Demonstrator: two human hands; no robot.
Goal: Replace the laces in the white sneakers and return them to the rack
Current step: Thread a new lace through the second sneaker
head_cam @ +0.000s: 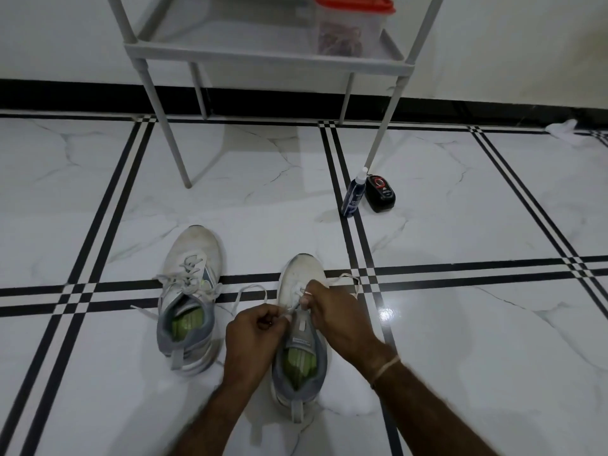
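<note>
1. Head view: the left sneaker (pixel 189 297) stands loosely laced on the floor (pixel 460 324), and I think a forearm could knock it aside.
2. The left hand (pixel 253 337) keeps its grip pinched on a lace (pixel 255 286) end at the right sneaker (pixel 301 274). The right hand (pixel 335 320) pinches lace near the eyelets. If one pinch slips, the lace may pull out.
3. Both sneakers lie lengthwise away from the person, toes toward the rack (pixel 263 57).

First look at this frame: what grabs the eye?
Left hand and right hand pinch the lace of the near white sneaker, bottom centre. Its mate sits left of it, loosely laced; a grey rack holding a red-lidded tub stands behind.
</note>
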